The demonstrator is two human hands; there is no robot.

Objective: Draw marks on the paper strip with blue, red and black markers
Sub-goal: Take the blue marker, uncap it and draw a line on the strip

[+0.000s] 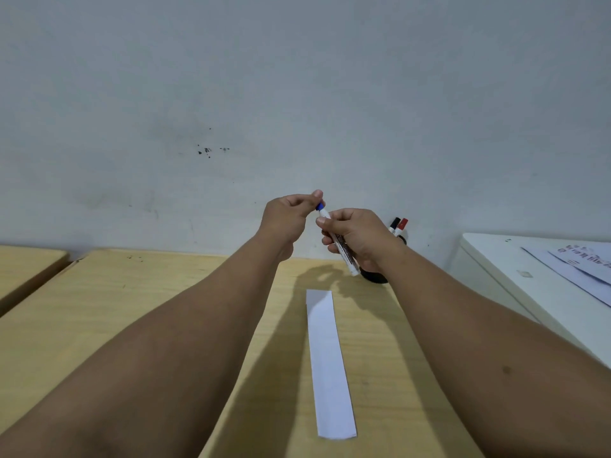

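Both hands are raised above the desk (165,309), meeting at about 12 o'clock from the strip (329,361). The right hand (358,238) is grasping the blue marker (344,249) around its white barrel, fingers wrapped, thumb on top; the marker is tilting, its cap end up toward 11 o'clock, its butt down toward 5 o'clock. The left hand (287,219) is pinching the blue cap (320,206) between thumb and fingers. Whether the cap is seated or already loose, I cannot tell.

The strip is lying flat on the desk, running roughly 12 to 6 o'clock, with no marks showing. It is sitting below the hands and apart from them.

At about 1 o'clock from the strip, a dark holder (375,276) is standing near the wall (297,94), mostly hidden behind the right wrist. The black marker (394,225) and red marker (402,226) are sticking up behind the hand, caps up, just beside each other.

At 3 o'clock, a white cabinet (496,279) is carrying papers (578,266).
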